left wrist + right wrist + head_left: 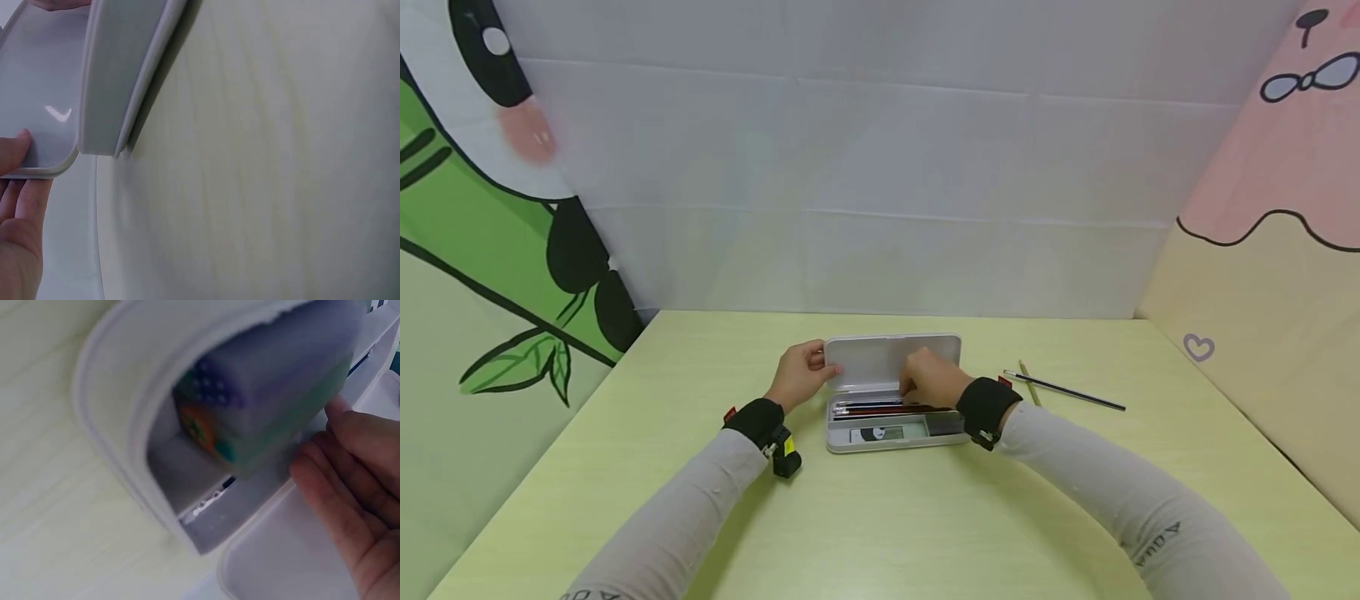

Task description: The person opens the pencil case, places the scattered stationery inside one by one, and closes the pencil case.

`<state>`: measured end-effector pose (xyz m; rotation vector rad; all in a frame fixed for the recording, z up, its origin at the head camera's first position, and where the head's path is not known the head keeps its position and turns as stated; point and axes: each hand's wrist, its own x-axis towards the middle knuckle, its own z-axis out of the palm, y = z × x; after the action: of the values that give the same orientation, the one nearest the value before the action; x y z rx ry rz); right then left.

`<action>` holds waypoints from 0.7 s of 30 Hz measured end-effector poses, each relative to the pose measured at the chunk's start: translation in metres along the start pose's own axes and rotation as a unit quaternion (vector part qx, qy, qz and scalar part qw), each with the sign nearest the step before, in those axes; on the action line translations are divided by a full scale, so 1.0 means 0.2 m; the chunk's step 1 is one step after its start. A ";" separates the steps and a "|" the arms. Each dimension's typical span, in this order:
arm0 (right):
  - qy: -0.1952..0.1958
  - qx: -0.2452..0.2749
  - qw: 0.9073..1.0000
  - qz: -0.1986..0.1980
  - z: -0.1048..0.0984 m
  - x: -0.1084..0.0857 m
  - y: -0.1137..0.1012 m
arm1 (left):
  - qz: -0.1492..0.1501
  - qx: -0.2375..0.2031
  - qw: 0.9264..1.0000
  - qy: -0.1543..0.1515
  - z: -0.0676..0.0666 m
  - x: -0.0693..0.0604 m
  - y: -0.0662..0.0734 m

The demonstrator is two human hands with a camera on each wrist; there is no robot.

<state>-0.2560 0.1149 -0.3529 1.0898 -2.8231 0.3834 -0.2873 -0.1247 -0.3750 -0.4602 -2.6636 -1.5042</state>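
A white pencil case (891, 446) lies open on the table with its lid (868, 358) raised. My left hand (800, 375) grips the lid's left end, the thumb (14, 152) on the inner face and the other fingers behind. My right hand (934, 379) reaches into the back of the case, fingers bent down over several pencils (872, 409). Whether those fingertips pinch anything is hidden. In the right wrist view, a block with a colourful print (269, 400) sits in the case near the fingertips. A panda-printed item (872, 434) occupies the front compartment.
Right of the case, a dark pencil (1075, 393) crosses a yellowish pencil (1028, 383) on the pale table (880, 525). A white sheet (880, 167) hangs behind the table, and cartoon-printed panels stand at both sides.
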 end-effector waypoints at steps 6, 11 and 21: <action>0.003 -0.005 1.000 0.002 -0.03 -0.04 0.03 | 0.003 -0.004 1.000 -0.003 0.01 0.00 -0.01; 0.012 -0.015 1.000 0.004 -0.06 -0.07 0.06 | 0.008 0.000 1.000 0.000 0.00 0.00 -0.01; 0.023 -0.013 1.000 0.011 -0.07 -0.11 0.10 | 0.016 -0.003 1.000 0.000 0.00 0.00 -0.01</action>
<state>-0.2531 0.1460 -0.3477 1.0321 -2.7935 0.3686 -0.2884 -0.1256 -0.3762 -0.5003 -2.6390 -1.5052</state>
